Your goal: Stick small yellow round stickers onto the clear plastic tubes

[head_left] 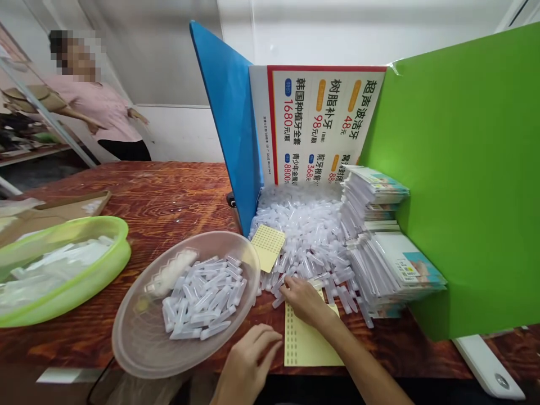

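My right hand (pixel 304 302) reaches to the front edge of a heap of small translucent plastic tubes (pixel 304 216), its fingers curled together against the tubes. What they hold, if anything, is hidden. Below that wrist lies a yellow sheet of small printed stickers (pixel 310 340), partly covered by the forearm. My left hand (pixel 251 360) hovers near the table edge, left of the sheet, thumb and fingertips drawn close together; nothing nameable shows between them. A shallow translucent bowl (pixel 139 337) beside it holds many similar tubes. Another yellow sticker sheet (pixel 269 246) rests on the heap's left side.
Stacks of printed cards (pixel 392 264) stand right of the heap. Blue (pixel 228 107), printed white (pixel 320 124) and green (pixel 468 185) panels enclose it. A green basin (pixel 105 267) with clear plastic pieces sits left. A person in pink (pixel 101 107) stands behind the table.
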Motion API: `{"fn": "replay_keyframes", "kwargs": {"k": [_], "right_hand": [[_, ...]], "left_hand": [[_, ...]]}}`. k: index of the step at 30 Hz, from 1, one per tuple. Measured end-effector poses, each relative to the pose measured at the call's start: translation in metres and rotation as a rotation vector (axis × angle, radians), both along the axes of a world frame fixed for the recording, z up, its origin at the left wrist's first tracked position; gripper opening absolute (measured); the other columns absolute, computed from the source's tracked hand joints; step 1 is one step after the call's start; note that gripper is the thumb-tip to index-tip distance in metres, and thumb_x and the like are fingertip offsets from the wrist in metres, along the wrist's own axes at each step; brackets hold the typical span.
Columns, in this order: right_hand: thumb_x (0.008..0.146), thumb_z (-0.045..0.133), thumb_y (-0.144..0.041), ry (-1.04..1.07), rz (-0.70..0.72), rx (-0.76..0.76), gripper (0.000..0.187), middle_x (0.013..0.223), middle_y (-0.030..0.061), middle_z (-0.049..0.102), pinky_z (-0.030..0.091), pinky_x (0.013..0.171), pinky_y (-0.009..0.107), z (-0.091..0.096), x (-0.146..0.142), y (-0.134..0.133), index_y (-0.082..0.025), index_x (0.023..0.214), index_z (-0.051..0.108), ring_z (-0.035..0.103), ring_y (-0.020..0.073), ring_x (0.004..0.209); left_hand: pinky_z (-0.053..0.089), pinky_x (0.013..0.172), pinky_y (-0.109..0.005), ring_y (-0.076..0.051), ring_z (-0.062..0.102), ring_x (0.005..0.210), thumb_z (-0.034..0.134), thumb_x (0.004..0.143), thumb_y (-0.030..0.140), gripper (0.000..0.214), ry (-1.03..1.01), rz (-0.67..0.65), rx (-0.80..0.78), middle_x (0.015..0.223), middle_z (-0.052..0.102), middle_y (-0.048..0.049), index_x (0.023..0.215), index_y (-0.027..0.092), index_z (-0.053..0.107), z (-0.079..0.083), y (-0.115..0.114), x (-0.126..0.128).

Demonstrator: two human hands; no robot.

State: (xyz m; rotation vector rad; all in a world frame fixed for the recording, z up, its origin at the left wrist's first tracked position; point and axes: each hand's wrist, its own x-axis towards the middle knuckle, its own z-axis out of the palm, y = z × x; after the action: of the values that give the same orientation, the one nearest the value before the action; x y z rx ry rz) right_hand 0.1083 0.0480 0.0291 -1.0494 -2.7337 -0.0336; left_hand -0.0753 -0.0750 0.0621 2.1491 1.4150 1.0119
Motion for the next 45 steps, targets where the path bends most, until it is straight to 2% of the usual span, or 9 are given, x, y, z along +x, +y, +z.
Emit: {"fn": "replay_keyframes", "kwargs": {"k": [3, 9, 11, 14, 17, 22, 29, 41, 45], "right_hand": [[0.087, 0.051, 0.004, -0.043, 0.068, 0.014, 0.023, 0.104, 0.0092, 0.062, 0.047, 0.067, 0.028, -0.003, -0.001, -0.001, -0.017, 0.096, 0.057, 0.058, 0.0216, 0.088], [0.084, 0.050, 0.005, -0.021, 0.013, -0.028, 0.025, 0.100, 0.0103, 0.063, 0.049, 0.067, 0.032, -0.012, 0.002, -0.007, -0.015, 0.097, 0.059, 0.059, 0.0238, 0.085], [0.087, 0.048, 0.003, 0.127, -0.057, -0.067, 0.025, 0.100, 0.0102, 0.063, 0.050, 0.069, 0.033, -0.013, 0.005, -0.010, -0.016, 0.099, 0.059, 0.060, 0.0241, 0.086], [0.094, 0.048, -0.006, 0.522, -0.214, -0.201, 0.020, 0.102, 0.0082, 0.063, 0.050, 0.073, 0.031, -0.017, 0.016, -0.021, -0.019, 0.106, 0.057, 0.060, 0.0223, 0.089], [0.096, 0.052, -0.016, 0.858, -0.350, -0.362, 0.011, 0.097, 0.0049, 0.062, 0.048, 0.069, 0.029, -0.026, 0.030, -0.036, -0.021, 0.103, 0.059, 0.059, 0.0185, 0.078], [0.092, 0.059, -0.026, 1.103, -0.486, -0.494, 0.008, 0.089, 0.0027, 0.061, 0.045, 0.064, 0.027, -0.041, 0.040, -0.048, -0.020, 0.095, 0.063, 0.054, 0.0161, 0.070], [0.091, 0.061, -0.030, 1.094, -0.457, -0.545, 0.007, 0.088, 0.0054, 0.064, 0.046, 0.065, 0.033, -0.034, 0.039, -0.044, -0.027, 0.095, 0.066, 0.057, 0.0195, 0.070], [0.091, 0.060, -0.027, 1.049, -0.447, -0.526, 0.009, 0.089, 0.0025, 0.061, 0.044, 0.065, 0.028, -0.040, 0.039, -0.044, -0.019, 0.094, 0.064, 0.054, 0.0156, 0.067], [0.091, 0.060, -0.026, 1.046, -0.455, -0.506, 0.009, 0.090, 0.0031, 0.063, 0.045, 0.067, 0.028, -0.040, 0.039, -0.044, -0.019, 0.095, 0.065, 0.056, 0.0164, 0.071]], "left_hand": [[0.056, 0.083, -0.028, -0.020, 0.068, 0.094, 0.061, 0.091, 0.019, 0.016, 0.050, -0.100, -0.215, 0.104, 0.071, -0.0035, 0.103, 0.026, 0.069, -0.022, 0.009, 0.016], [0.054, 0.084, -0.033, -0.022, 0.063, 0.096, 0.071, 0.085, 0.015, 0.017, 0.126, -0.136, -0.240, 0.103, 0.069, -0.0048, 0.100, 0.023, 0.070, -0.050, 0.028, 0.024], [0.053, 0.081, -0.032, -0.021, 0.062, 0.091, 0.068, 0.086, 0.013, 0.011, 0.125, -0.149, -0.224, 0.095, 0.069, -0.0037, 0.092, 0.022, 0.072, -0.056, 0.034, 0.024], [0.052, 0.076, -0.029, -0.019, 0.062, 0.085, 0.068, 0.086, 0.011, 0.012, 0.101, -0.162, -0.207, 0.088, 0.069, -0.0028, 0.084, 0.021, 0.074, -0.063, 0.039, 0.026], [0.051, 0.072, -0.029, -0.019, 0.062, 0.080, 0.069, 0.084, 0.008, 0.015, 0.099, -0.157, -0.197, 0.083, 0.070, -0.0028, 0.080, 0.021, 0.076, -0.066, 0.039, 0.027], [0.052, 0.073, -0.030, -0.020, 0.063, 0.080, 0.068, 0.083, 0.007, 0.015, 0.106, -0.125, -0.227, 0.084, 0.072, -0.0038, 0.079, 0.020, 0.076, -0.063, 0.035, 0.031], [0.052, 0.080, -0.032, -0.021, 0.066, 0.086, 0.066, 0.086, 0.010, 0.016, 0.089, -0.096, -0.283, 0.094, 0.072, -0.0047, 0.087, 0.021, 0.077, -0.061, 0.034, 0.033], [0.048, 0.077, -0.037, -0.023, 0.063, 0.084, 0.050, 0.091, 0.009, 0.021, 0.179, -0.035, -0.233, 0.088, 0.068, -0.0053, 0.082, 0.019, 0.065, -0.055, 0.026, 0.043], [0.051, 0.080, -0.036, -0.023, 0.064, 0.088, 0.053, 0.089, 0.012, 0.015, 0.092, -0.029, -0.231, 0.098, 0.068, -0.0071, 0.092, 0.020, 0.066, -0.058, 0.025, 0.039]]}}
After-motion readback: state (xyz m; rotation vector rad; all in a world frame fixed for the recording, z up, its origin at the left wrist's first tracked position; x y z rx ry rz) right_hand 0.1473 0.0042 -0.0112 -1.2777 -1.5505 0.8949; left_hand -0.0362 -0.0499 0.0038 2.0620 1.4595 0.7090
